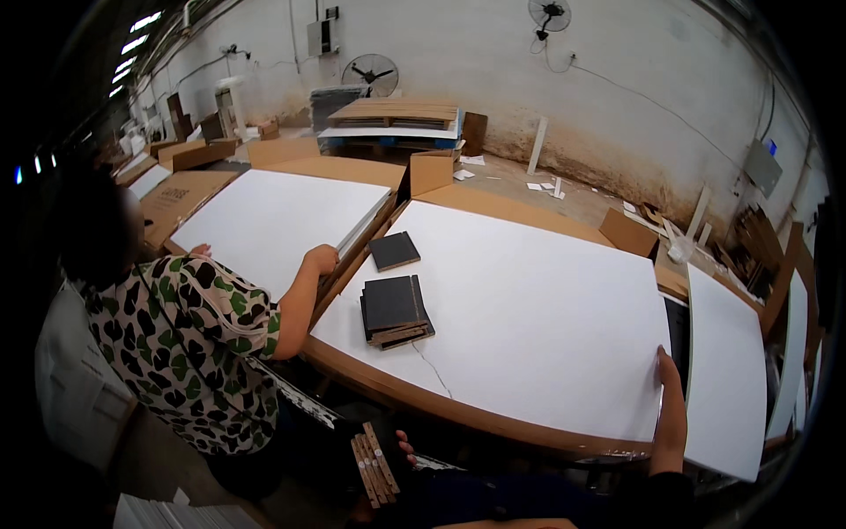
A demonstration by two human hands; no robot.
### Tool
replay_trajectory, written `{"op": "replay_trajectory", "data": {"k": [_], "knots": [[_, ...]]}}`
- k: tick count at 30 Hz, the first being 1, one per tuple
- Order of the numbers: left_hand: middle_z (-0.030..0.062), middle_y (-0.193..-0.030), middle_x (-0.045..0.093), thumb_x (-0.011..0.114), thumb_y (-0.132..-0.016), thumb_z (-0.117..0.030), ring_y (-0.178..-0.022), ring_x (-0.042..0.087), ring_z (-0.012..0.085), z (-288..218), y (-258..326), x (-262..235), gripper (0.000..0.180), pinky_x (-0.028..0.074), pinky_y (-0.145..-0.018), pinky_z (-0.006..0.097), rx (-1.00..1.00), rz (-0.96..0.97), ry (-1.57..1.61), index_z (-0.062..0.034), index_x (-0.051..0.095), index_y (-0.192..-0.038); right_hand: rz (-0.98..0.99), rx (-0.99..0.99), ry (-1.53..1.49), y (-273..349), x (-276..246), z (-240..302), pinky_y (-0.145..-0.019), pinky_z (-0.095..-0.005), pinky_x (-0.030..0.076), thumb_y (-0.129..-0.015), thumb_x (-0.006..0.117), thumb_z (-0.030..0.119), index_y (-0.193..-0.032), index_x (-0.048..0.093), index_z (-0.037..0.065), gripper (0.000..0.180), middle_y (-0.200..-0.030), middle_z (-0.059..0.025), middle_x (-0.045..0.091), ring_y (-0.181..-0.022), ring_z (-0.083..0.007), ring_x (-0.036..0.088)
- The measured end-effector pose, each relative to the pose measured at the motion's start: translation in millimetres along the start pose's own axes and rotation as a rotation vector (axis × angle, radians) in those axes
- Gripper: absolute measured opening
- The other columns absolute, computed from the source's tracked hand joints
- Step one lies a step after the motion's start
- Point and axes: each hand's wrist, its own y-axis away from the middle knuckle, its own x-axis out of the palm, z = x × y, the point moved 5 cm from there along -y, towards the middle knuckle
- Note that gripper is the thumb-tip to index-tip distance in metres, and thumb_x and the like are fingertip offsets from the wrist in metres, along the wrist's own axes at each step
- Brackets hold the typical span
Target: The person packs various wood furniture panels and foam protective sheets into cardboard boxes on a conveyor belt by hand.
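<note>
My right hand [670,414] grips the near right edge of a large white panel [546,309] that lies flat on a brown cardboard-covered bench. My left hand [397,458] is low, below the bench's near edge, closed around a small bundle of narrow wooden strips [374,463]. On the panel's left part sits a stack of dark square boards [395,309], with one single dark square board [393,250] beyond it.
A co-worker in a green, black and white patterned shirt [194,344] stands at left, one hand [322,258] on another white panel [273,225]. More white panels [727,370] lean at right. Cardboard boxes, pallets and a floor fan [370,75] stand by the far wall.
</note>
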Motion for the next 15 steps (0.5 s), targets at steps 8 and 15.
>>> {"op": "replay_trajectory", "data": {"k": [8, 15], "knots": [[0.0182, -0.107, 0.052, 0.043, -0.087, -0.036, -0.104, 0.051, 0.0271, 8.2, -71.2, 29.0, 0.052, 0.040, -0.093, 0.040, -0.080, -0.079, -0.383, 0.0023, 0.036, -0.121, -0.016, -0.088, 0.013, -29.5, -20.4, 72.0, -0.096, -0.0513, 0.025, -0.087, 0.036, 0.046, -0.120, 0.046, 0.001, 0.057, -0.124, -0.0188, 0.043, -0.116, -0.0345, 0.033], [0.0140, -0.113, 0.050, 0.037, -0.089, -0.038, -0.102, 0.051, 0.0254, 2.2, -76.2, 19.3, 0.052, 0.042, -0.089, 0.039, -0.004, -0.207, -0.346, 0.0035, 0.040, -0.121, -0.030, -0.160, -0.016, -51.9, -40.5, 122.4, -0.096, -0.0479, 0.026, -0.087, 0.037, 0.046, -0.119, 0.046, 0.000, 0.057, -0.122, -0.0181, 0.044, -0.114, -0.0325, 0.036]]}}
